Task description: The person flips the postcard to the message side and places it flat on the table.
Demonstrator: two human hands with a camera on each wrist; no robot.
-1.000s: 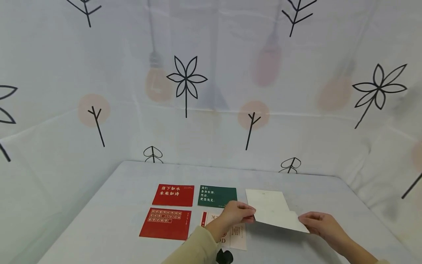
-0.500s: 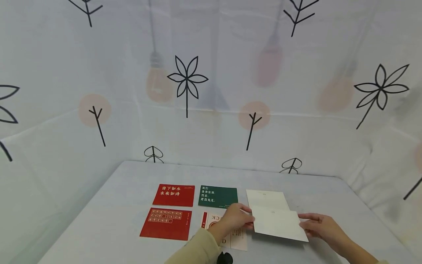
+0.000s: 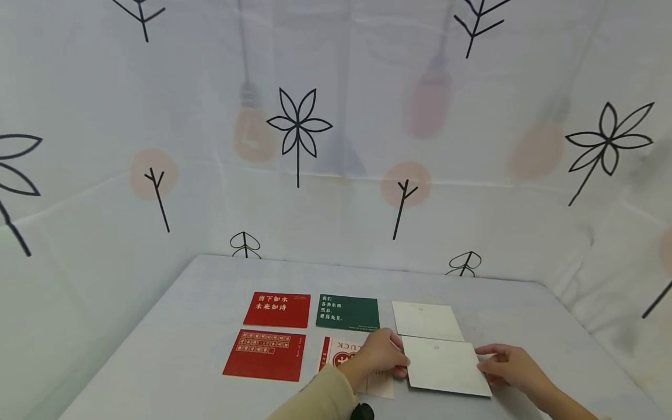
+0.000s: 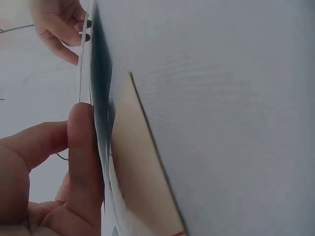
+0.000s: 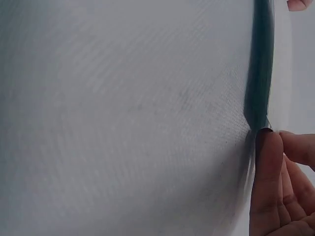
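Left hand [image 3: 382, 354] and right hand [image 3: 513, 368] pinch a cream rectangular card [image 3: 447, 367] over a flat white table [image 3: 157, 350]; flower-printed white fabric [image 3: 341, 224] behind.

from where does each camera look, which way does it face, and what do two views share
Head: worn on the head, facing forward and down across the table to the patterned backdrop; left hand, right hand and left sleeve show.
Left wrist: looks along the held white card toward the right hand; left hand close up.
Right wrist: looks the opposite way along that card; right hand close up, a sliver of left hand.
Shared: both wrist views show the card's dark green underside.
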